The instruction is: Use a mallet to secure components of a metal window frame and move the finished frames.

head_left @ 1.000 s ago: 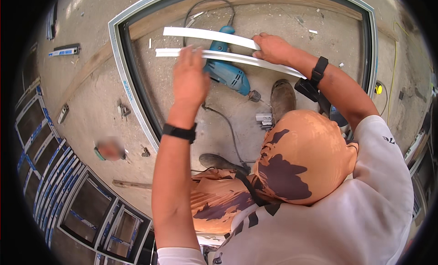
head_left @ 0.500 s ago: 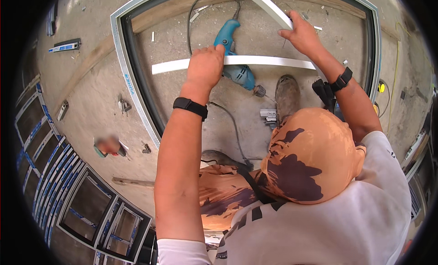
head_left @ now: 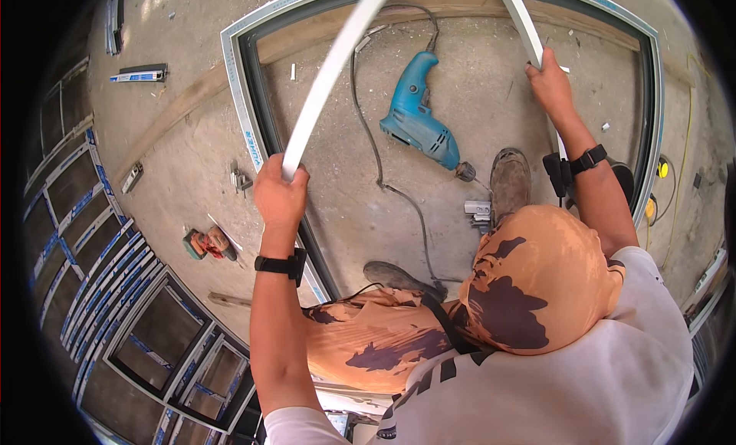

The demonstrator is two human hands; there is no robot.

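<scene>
My left hand [head_left: 281, 193] is closed round the near end of a white strip [head_left: 332, 73], by the left side of a window-like frame [head_left: 251, 134]. The strip slants up and right, out of view at the top. My right hand [head_left: 550, 85] grips another white strip [head_left: 524, 27], which also runs out at the top; a thin white piece shows below that hand, partly hidden by the wrist. Between my hands a blue corded power drill [head_left: 418, 115] lies on the floor inside the frame, touched by neither hand.
My boot [head_left: 510, 180] stands inside the frame beside small metal profile pieces [head_left: 478, 211]. The drill's black cable [head_left: 410, 200] winds across the floor. Left of the frame lie a red and green power tool [head_left: 208, 244] and metal offcuts [head_left: 241, 179]. Stacked frames [head_left: 107, 280] fill the lower left.
My left hand has moved left and nearer to me. The crosswise white strip over the drill is gone from there; my left hand's strip points away. The right strip stands steeper.
</scene>
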